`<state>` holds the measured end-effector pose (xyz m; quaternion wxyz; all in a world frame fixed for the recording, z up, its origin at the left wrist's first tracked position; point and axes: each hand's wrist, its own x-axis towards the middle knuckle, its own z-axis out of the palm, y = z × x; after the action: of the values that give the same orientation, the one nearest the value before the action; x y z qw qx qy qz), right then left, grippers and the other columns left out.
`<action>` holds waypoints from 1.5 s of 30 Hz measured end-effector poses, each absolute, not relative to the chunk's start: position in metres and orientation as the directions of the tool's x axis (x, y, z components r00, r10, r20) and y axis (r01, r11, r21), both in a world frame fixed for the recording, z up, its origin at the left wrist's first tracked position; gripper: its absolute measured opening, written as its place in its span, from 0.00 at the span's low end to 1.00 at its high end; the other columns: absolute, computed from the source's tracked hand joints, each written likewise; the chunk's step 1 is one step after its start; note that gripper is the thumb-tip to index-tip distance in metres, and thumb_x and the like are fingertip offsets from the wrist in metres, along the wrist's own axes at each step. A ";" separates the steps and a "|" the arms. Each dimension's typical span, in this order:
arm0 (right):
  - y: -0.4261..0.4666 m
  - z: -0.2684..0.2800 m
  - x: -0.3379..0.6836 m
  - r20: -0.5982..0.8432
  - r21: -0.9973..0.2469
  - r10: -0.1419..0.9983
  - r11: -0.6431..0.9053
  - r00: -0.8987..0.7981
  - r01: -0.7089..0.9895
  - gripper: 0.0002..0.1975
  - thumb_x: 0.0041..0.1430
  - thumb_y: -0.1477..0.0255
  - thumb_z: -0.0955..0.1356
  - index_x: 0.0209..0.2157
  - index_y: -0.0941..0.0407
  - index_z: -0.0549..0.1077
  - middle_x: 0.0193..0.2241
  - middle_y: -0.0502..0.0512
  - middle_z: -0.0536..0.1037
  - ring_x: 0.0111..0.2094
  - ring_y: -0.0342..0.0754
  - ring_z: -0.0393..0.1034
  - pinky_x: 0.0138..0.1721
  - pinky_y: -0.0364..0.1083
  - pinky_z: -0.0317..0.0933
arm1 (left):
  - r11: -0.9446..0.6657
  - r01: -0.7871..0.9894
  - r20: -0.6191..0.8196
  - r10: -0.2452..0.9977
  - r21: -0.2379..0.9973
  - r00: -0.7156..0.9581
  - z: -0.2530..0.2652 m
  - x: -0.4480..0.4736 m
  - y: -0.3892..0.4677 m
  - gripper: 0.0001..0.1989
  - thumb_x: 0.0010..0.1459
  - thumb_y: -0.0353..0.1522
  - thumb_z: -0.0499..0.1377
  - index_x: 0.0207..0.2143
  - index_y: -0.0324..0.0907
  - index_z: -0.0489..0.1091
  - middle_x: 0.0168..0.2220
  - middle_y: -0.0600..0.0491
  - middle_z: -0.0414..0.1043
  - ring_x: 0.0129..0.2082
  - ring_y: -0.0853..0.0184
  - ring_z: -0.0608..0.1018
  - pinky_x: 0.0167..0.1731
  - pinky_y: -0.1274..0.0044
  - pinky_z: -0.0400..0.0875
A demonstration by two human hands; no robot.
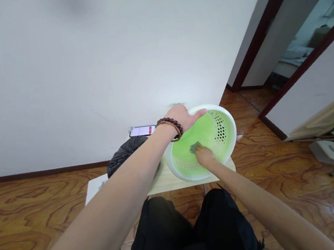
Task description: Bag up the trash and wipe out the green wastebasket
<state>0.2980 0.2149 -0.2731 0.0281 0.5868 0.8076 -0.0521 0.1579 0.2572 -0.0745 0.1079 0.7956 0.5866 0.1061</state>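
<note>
A round plastic basket (230, 134), white outside and light green inside with rows of holes, stands tilted on a small pale table (173, 186). My left hand (184, 117) grips its far left rim. The thumb lies along the inner side, while the other fingers are hidden behind the rim. Reaching into the basket, my right hand (205, 156) pinches a small crumpled grey cloth (193, 147) against the green inner surface. A beaded bracelet (171, 122) circles my left wrist.
Left of the basket, a phone (142, 131) with a lit screen rests by the wall. A black plastic bag (125, 155) lies partly under my left forearm. A white wall (104, 68) rises behind the table. At right are a doorway and a white bin (328, 152) on the wooden floor.
</note>
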 end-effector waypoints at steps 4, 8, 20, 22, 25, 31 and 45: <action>0.222 -0.278 0.299 -0.105 -0.044 0.983 0.147 -0.151 0.988 0.21 0.53 0.81 0.57 0.48 0.70 0.67 0.52 0.70 0.63 0.57 0.54 0.49 0.53 0.49 0.47 | -0.326 0.897 0.060 0.944 0.299 0.323 -0.082 0.156 0.260 0.43 0.44 0.61 0.35 0.36 0.36 0.71 0.34 0.41 0.72 0.34 0.60 0.74 0.31 0.74 0.65; 0.213 -0.287 0.252 -0.100 -0.323 0.964 0.202 -0.246 0.925 0.20 0.58 0.76 0.55 0.50 0.61 0.65 0.50 0.59 0.67 0.51 0.48 0.59 0.51 0.45 0.52 | -0.328 0.893 0.054 0.943 0.308 0.328 -0.083 0.161 0.260 0.43 0.43 0.61 0.37 0.39 0.36 0.70 0.37 0.41 0.72 0.35 0.61 0.73 0.32 0.75 0.64; 0.219 -0.280 0.290 -0.104 -0.218 0.948 0.274 -0.302 0.937 0.21 0.56 0.74 0.57 0.49 0.69 0.65 0.53 0.68 0.62 0.54 0.54 0.54 0.53 0.49 0.48 | -0.229 0.914 0.030 0.972 0.336 0.232 -0.077 0.147 0.262 0.43 0.44 0.61 0.36 0.38 0.36 0.71 0.36 0.41 0.73 0.37 0.60 0.74 0.32 0.76 0.64; 0.223 -0.279 0.281 -0.134 -0.300 0.931 0.289 -0.341 0.909 0.21 0.59 0.73 0.53 0.50 0.66 0.65 0.53 0.64 0.63 0.53 0.51 0.57 0.52 0.47 0.50 | -0.240 0.910 0.026 0.969 0.338 0.246 -0.079 0.146 0.263 0.43 0.43 0.61 0.36 0.39 0.36 0.70 0.36 0.41 0.73 0.36 0.60 0.74 0.31 0.76 0.64; 0.226 -0.277 0.272 -0.156 -0.392 0.918 0.282 -0.365 0.876 0.22 0.60 0.73 0.51 0.51 0.61 0.64 0.51 0.59 0.66 0.49 0.47 0.62 0.49 0.45 0.54 | -0.251 0.903 0.034 0.966 0.348 0.255 -0.079 0.147 0.264 0.43 0.43 0.61 0.37 0.40 0.36 0.69 0.37 0.41 0.72 0.37 0.60 0.74 0.32 0.76 0.64; 0.230 -0.272 0.282 -0.120 -0.329 0.881 0.400 -0.458 0.855 0.17 0.59 0.70 0.55 0.40 0.59 0.72 0.40 0.58 0.74 0.40 0.49 0.66 0.43 0.45 0.55 | -0.247 0.899 0.048 0.968 0.363 0.247 -0.078 0.146 0.265 0.44 0.43 0.61 0.36 0.40 0.36 0.69 0.36 0.40 0.72 0.37 0.58 0.74 0.30 0.76 0.64; 0.228 -0.273 0.290 -0.081 -0.364 0.910 0.352 -0.406 0.862 0.19 0.53 0.78 0.58 0.44 0.56 0.71 0.47 0.54 0.69 0.47 0.48 0.62 0.50 0.45 0.52 | -0.222 0.907 0.013 0.972 0.359 0.233 -0.076 0.145 0.267 0.43 0.45 0.60 0.36 0.39 0.35 0.70 0.35 0.40 0.72 0.36 0.59 0.74 0.31 0.75 0.65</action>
<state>0.2897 0.2283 -0.2731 -0.0679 0.5408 0.8194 -0.1774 0.1452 0.2670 -0.0763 0.1395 0.7727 0.6079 0.1181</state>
